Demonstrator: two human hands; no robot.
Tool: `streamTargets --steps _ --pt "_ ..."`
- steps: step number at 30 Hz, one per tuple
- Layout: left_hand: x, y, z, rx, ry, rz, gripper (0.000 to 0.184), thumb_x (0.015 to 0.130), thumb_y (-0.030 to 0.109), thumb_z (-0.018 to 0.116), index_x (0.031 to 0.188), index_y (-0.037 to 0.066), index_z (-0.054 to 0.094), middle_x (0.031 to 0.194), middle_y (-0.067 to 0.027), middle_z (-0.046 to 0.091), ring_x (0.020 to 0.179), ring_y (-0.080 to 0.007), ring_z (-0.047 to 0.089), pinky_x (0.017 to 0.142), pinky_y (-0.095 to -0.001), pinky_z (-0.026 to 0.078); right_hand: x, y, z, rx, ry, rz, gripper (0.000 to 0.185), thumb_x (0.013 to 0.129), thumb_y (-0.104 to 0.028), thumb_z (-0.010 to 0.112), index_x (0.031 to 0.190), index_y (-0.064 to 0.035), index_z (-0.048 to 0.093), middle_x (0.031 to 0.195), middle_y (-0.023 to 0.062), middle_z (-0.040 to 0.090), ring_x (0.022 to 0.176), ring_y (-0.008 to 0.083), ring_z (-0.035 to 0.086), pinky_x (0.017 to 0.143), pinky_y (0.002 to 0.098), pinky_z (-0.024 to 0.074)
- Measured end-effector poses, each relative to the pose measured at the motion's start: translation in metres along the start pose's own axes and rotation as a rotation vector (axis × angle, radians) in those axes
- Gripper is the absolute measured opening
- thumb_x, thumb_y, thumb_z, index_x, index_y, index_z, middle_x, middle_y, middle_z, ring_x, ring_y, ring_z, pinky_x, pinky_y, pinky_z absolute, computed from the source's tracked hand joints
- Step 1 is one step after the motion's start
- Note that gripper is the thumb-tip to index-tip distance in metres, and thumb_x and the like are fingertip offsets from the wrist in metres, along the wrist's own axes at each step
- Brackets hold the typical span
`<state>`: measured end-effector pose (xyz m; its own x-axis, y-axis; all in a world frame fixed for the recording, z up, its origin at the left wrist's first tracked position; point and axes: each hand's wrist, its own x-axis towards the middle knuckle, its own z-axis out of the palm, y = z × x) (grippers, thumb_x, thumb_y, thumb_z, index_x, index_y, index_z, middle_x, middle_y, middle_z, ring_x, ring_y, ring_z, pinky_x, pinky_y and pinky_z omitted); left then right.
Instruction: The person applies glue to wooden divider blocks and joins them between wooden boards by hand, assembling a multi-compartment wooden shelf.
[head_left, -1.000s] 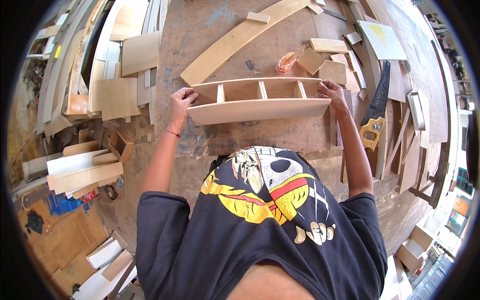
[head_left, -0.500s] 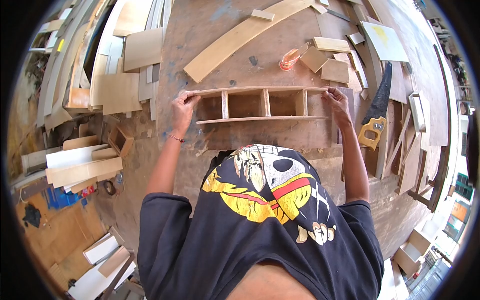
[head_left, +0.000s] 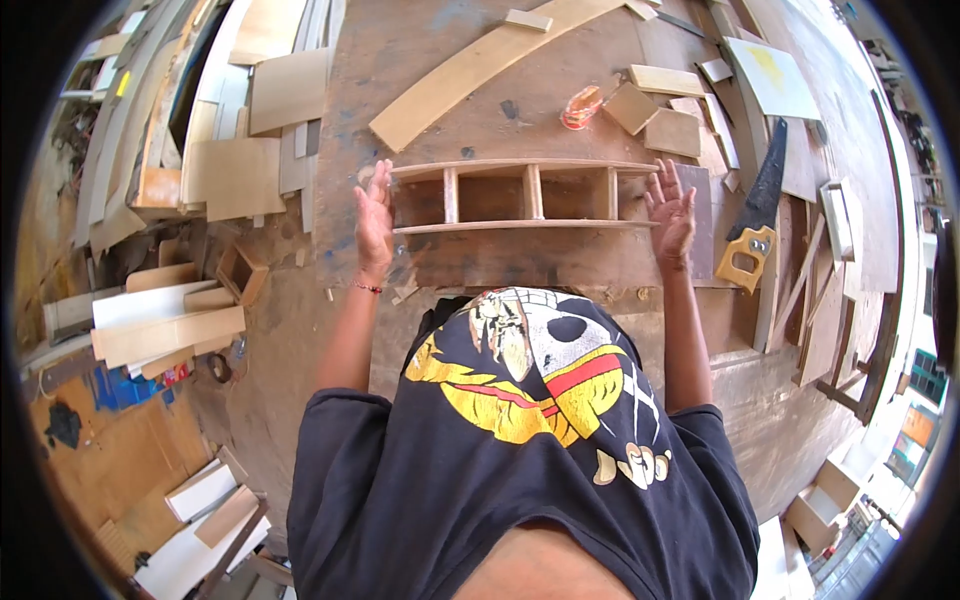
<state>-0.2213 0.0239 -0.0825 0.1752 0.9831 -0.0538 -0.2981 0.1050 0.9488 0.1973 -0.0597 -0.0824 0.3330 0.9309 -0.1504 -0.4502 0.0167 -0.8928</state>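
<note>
A long wooden frame (head_left: 530, 225) rests on the workbench (head_left: 480, 262), two long boards joined by short upright dividers, its compartments facing up. At its left end is my left hand (head_left: 375, 222), fingers stretched out and palm turned towards the board ends. My right hand (head_left: 671, 215) is at the opposite end, fingers extended and spread a little, palm towards the frame. Neither hand grips the frame; whether the palms touch its ends I cannot tell.
Behind the frame lies a long curved board (head_left: 480, 75). A red-and-white container (head_left: 581, 108) and small wood blocks (head_left: 672, 133) are at the back right. A handsaw (head_left: 747, 257) lies on the right, beside stacked boards. More panels (head_left: 235, 180) stand at the left.
The frame has turned from tilted to lying with its compartments facing up. Both hands have let go of its far board's ends and opened flat beside it.
</note>
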Motion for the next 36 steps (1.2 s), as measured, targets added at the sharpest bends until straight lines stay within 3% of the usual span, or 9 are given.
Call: streamTargets --steps 6,9,19,36 --pt "-0.004 -0.004 0.007 0.008 -0.006 -0.005 0.079 0.092 0.06 0.017 0.141 -0.001 0.019 0.148 -0.0099 0.022 0.137 -0.0206 0.016 0.111 -0.0324 0.009 -0.002 0.003 0.009 -0.055 -0.121 -0.078 0.083 0.088 -0.065 0.02 0.144 -0.0047 0.012 0.151 0.0114 0.011 0.139 0.0273 0.004 0.112 0.0369 -0.0011" --pt "-0.005 -0.003 0.008 0.017 -0.024 -0.013 0.08 0.091 0.062 0.015 0.141 -0.001 0.02 0.148 -0.0092 0.022 0.137 -0.0208 0.016 0.111 -0.033 0.009 -0.002 0.003 0.014 -0.212 -0.129 -0.091 0.093 0.081 -0.072 0.012 0.143 -0.0034 0.011 0.15 0.0115 0.011 0.139 0.0268 0.004 0.112 0.0363 -0.0023" --pt "-0.006 -0.006 0.015 -0.006 -0.087 -0.027 0.078 0.091 0.061 0.016 0.143 0.003 0.019 0.148 -0.0055 0.02 0.135 -0.0189 0.019 0.111 -0.0324 0.01 0.0 0.002 0.014 -0.274 -0.174 -0.087 0.097 0.078 -0.075 0.008 0.143 -0.0014 0.013 0.149 0.0128 0.014 0.139 0.0249 0.006 0.112 0.0359 -0.0013" --pt "-0.011 0.0 0.02 -0.013 -0.074 -0.081 0.072 0.093 0.058 0.015 0.144 0.007 0.015 0.148 -0.0047 0.02 0.135 -0.0186 0.02 0.111 -0.0321 0.011 -0.002 -0.003 0.019 -0.317 -0.198 -0.056 0.101 0.076 -0.078 0.013 0.143 -0.0015 0.013 0.15 0.012 0.011 0.139 0.0221 0.002 0.112 0.0369 -0.0031"
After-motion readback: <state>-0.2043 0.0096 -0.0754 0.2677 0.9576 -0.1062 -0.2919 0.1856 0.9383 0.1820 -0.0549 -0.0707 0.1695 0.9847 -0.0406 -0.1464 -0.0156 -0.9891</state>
